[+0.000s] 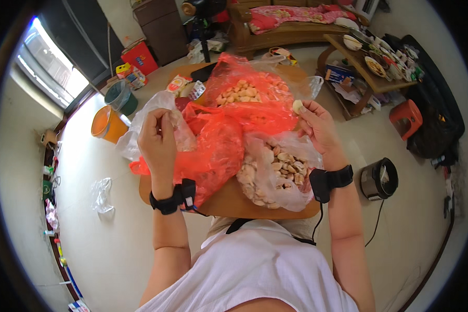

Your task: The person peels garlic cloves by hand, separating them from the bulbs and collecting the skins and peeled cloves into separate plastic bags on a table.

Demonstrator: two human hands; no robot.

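Observation:
Between the thumb and fingers of my right hand (316, 124) is a pale peeled garlic clove (297, 106), held at the right side of a red plastic bag (234, 66) of peeled cloves. My left hand (158, 136) is raised over a white plastic bag (134, 136), its fingers curled inward; whether something small is between them cannot be told. A second red plastic bag (214, 156) lies in the middle, its contents hidden. Nearer my body, an open clear plastic bag (257, 183) holds unpeeled garlic cloves (292, 165). Each wrist wears a black strap with a small device.
The bags rest on a small wooden table (226, 206). An orange bin (111, 124) and a green bin (121, 97) stand at the left. On the right are a cooker pot (378, 179), a red stool (405, 119) and a cluttered wooden coffee table (397, 85).

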